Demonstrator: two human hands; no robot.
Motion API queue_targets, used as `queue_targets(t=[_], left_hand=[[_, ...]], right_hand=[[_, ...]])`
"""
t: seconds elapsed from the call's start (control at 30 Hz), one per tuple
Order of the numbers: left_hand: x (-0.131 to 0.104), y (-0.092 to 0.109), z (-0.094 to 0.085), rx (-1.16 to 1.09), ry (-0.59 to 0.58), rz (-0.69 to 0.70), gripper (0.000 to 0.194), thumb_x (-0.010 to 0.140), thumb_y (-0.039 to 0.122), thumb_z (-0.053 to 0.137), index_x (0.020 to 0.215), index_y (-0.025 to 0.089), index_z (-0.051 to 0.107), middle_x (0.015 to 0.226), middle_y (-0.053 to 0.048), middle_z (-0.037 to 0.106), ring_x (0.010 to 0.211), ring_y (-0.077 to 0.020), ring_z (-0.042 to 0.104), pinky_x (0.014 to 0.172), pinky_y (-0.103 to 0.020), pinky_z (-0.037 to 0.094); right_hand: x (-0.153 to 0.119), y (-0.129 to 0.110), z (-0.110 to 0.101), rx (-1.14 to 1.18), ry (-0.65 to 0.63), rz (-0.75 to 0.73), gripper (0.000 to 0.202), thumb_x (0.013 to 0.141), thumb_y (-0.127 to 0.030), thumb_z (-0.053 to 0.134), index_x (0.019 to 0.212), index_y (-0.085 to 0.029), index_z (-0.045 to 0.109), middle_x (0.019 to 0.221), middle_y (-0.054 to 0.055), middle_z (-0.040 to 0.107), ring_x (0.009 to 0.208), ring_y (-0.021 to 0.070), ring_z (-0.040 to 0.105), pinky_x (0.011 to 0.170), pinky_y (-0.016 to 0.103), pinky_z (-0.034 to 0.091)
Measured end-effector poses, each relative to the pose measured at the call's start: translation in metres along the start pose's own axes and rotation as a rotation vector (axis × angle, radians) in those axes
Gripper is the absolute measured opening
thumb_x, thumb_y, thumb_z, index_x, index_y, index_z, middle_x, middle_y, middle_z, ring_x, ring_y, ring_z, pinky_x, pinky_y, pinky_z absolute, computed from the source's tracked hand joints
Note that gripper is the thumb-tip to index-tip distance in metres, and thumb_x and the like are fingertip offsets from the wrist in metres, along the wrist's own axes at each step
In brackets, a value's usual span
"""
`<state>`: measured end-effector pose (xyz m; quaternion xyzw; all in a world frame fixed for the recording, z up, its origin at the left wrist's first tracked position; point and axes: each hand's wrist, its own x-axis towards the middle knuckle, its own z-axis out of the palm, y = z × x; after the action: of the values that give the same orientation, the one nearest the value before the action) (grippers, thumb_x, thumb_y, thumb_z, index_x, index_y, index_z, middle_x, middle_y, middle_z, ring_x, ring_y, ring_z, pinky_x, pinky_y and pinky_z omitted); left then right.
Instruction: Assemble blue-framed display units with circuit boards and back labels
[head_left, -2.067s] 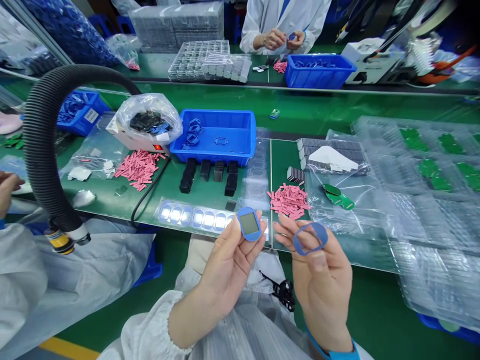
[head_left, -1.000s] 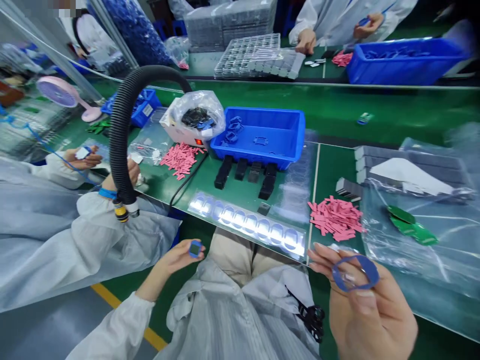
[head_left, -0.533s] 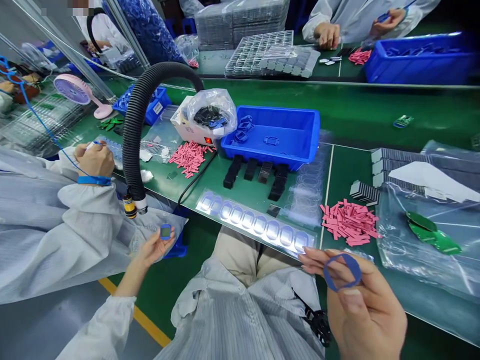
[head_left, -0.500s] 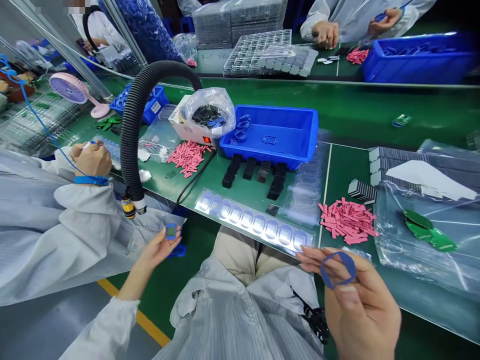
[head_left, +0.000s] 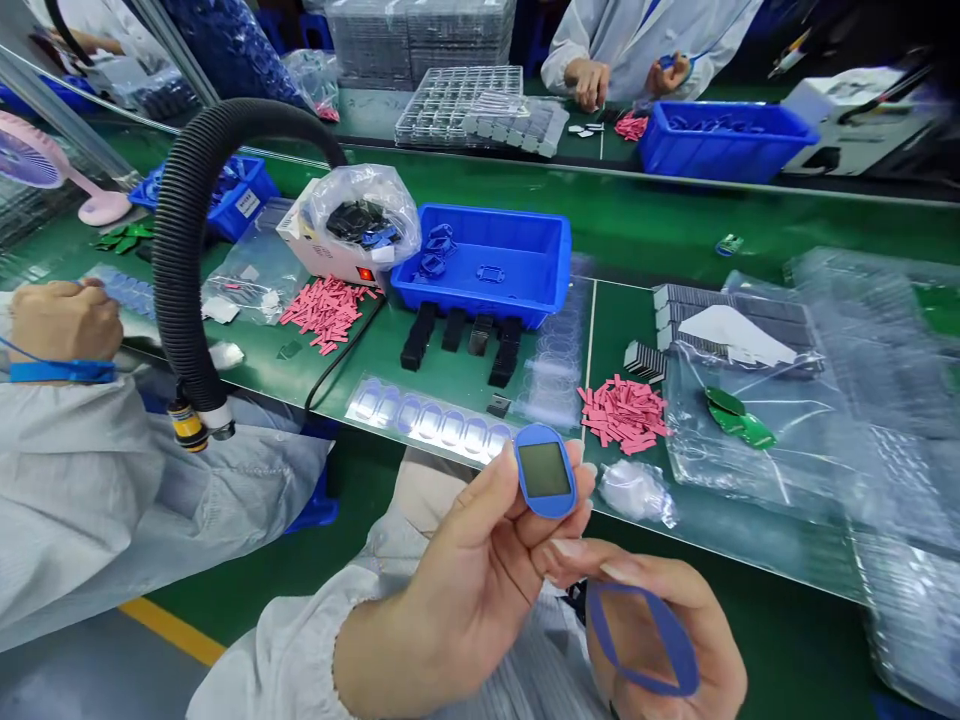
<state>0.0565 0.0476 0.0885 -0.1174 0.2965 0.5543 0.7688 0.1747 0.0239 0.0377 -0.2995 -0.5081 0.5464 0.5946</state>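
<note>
Between its thumb and fingers, my left hand (head_left: 469, 590) holds a blue oval frame with a dark square screen (head_left: 545, 470), its screen face toward me. Just to the right and lower, my right hand (head_left: 675, 610) grips a thin oval piece with a blue rim and a clear square middle (head_left: 642, 638). The fingertips of both hands are close together, over the table's front edge. Behind my left hand lies a clear strip of oval films (head_left: 430, 420), its right end partly hidden by that hand.
Beyond the strip stands a blue bin (head_left: 491, 265) with blue frames. Pink pieces (head_left: 624, 413) and crumpled clear film (head_left: 637, 490) lie right of centre. A black hose (head_left: 176, 230) arches at left, beside a co-worker's hand (head_left: 66, 322). Another person sits across the table.
My left hand has come right and up with the screen piece, beside my right hand. My right hand has moved slightly left and down, tilting its oval piece. The view has swung right.
</note>
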Motion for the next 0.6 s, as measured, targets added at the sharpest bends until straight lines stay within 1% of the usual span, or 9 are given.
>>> queue_targets(t=[0.07, 0.13, 0.27, 0.33, 0.47, 0.53, 0.6], left_hand=[[-0.003, -0.002, 0.003, 0.001, 0.004, -0.007, 0.027, 0.092, 0.027, 0.051, 0.097, 0.011, 0.072, 0.092, -0.005, 0.078, 0.086, -0.0117, 0.071, 0.079, -0.018, 0.054], [-0.004, -0.003, 0.006, 0.009, 0.016, -0.007, 0.026, 0.089, 0.03, 0.055, 0.097, 0.011, 0.072, 0.09, -0.005, 0.078, 0.085, -0.0121, 0.071, 0.076, -0.018, 0.054], [-0.007, -0.004, 0.013, 0.01, 0.051, -0.022, 0.028, 0.088, 0.034, 0.057, 0.099, 0.011, 0.07, 0.083, -0.007, 0.078, 0.078, -0.0132, 0.072, 0.056, -0.017, 0.05], [-0.008, -0.005, 0.016, -0.013, 0.086, -0.024, 0.027, 0.089, 0.032, 0.056, 0.1, 0.011, 0.068, 0.081, -0.008, 0.078, 0.074, -0.0135, 0.072, 0.052, -0.017, 0.049], [-0.007, -0.006, 0.016, -0.05, 0.14, -0.015, 0.025, 0.09, 0.029, 0.054, 0.099, 0.01, 0.068, 0.079, -0.009, 0.078, 0.071, -0.0135, 0.072, 0.055, -0.018, 0.052], [-0.007, -0.007, 0.016, -0.054, 0.141, -0.023, 0.026, 0.091, 0.029, 0.053, 0.098, 0.009, 0.068, 0.082, -0.009, 0.078, 0.074, -0.0139, 0.073, 0.061, -0.018, 0.055], [-0.006, -0.008, 0.016, -0.064, 0.122, -0.024, 0.026, 0.091, 0.028, 0.052, 0.096, 0.01, 0.069, 0.086, -0.008, 0.078, 0.079, -0.0139, 0.073, 0.068, -0.019, 0.057]], right_hand=[[-0.003, 0.0, -0.002, 0.002, 0.019, -0.001, 0.035, 0.085, -0.047, 0.059, 0.114, -0.028, 0.06, 0.099, 0.007, 0.072, 0.09, 0.0237, 0.068, 0.068, 0.034, 0.059], [-0.002, -0.003, -0.002, -0.017, 0.017, -0.019, 0.034, 0.085, -0.048, 0.059, 0.113, -0.028, 0.06, 0.098, 0.006, 0.072, 0.089, 0.0225, 0.068, 0.067, 0.032, 0.059], [0.006, -0.01, 0.005, 0.02, 0.039, -0.066, 0.033, 0.083, -0.044, 0.063, 0.109, -0.023, 0.062, 0.096, 0.003, 0.073, 0.085, 0.0167, 0.068, 0.068, 0.023, 0.057], [0.008, -0.012, 0.007, 0.061, 0.063, -0.064, 0.031, 0.083, -0.042, 0.064, 0.107, -0.023, 0.063, 0.098, 0.001, 0.073, 0.087, 0.014, 0.068, 0.072, 0.019, 0.056], [0.011, -0.013, 0.01, 0.086, 0.056, -0.103, 0.03, 0.085, -0.038, 0.064, 0.109, -0.021, 0.063, 0.103, -0.001, 0.072, 0.092, 0.0121, 0.067, 0.077, 0.017, 0.056], [0.013, -0.013, 0.012, 0.074, 0.048, -0.152, 0.03, 0.085, -0.035, 0.064, 0.11, -0.019, 0.063, 0.105, -0.001, 0.072, 0.093, 0.0126, 0.067, 0.077, 0.017, 0.056], [0.015, -0.013, 0.013, 0.036, 0.08, -0.185, 0.03, 0.085, -0.034, 0.064, 0.109, -0.018, 0.063, 0.105, 0.0, 0.072, 0.095, 0.013, 0.066, 0.077, 0.017, 0.057]])
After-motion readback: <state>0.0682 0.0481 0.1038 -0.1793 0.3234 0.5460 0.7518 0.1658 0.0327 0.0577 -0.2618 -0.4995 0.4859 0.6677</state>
